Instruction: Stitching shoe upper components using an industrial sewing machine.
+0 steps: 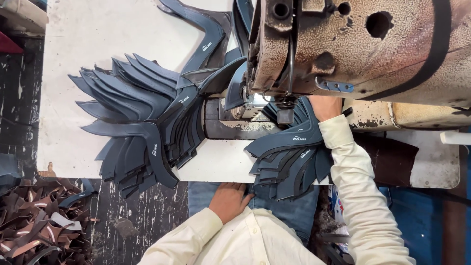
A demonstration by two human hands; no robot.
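Leather shoe-upper pieces (289,147) lie stacked just under the sewing machine head (353,44) — the right hand (325,107) reaches onto them, grip hidden; the left hand (228,200) rests loosely spread at the lap, well apart.

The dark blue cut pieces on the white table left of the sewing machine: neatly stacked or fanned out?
Fanned out. The dark blue pieces overlap loosely, their pointed ends spreading across the white table.

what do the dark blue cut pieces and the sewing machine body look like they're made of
Dark blue cut pieces: probably leather or synthetic leather, matte, thin and flexible, with clean cut edges. Sewing machine body: cast metal by its look, with a beige textured coating, worn and stained.
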